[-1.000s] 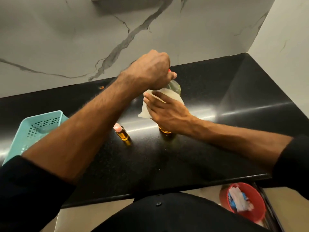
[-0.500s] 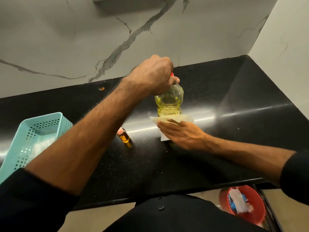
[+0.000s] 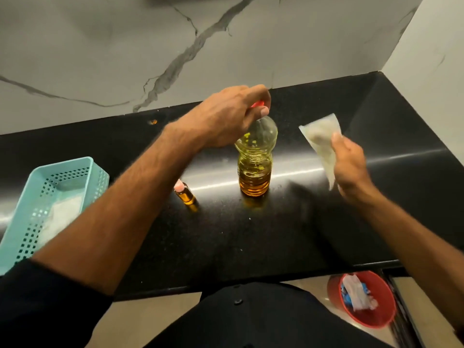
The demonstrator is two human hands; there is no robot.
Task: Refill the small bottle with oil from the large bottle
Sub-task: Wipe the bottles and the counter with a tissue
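The left hand hides most of the red cap; the teal basket (lower left) runs off-frame.

A light blue basket stands on the black counter. Below, a red bin holds rubbish.

No legible text anywhere.

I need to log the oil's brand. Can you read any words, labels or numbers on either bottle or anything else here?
None can be read.
Large bottle: clear plastic, no label in view.
Small bottle: no print visible.
Basket, tissue, red bin: no legible text.
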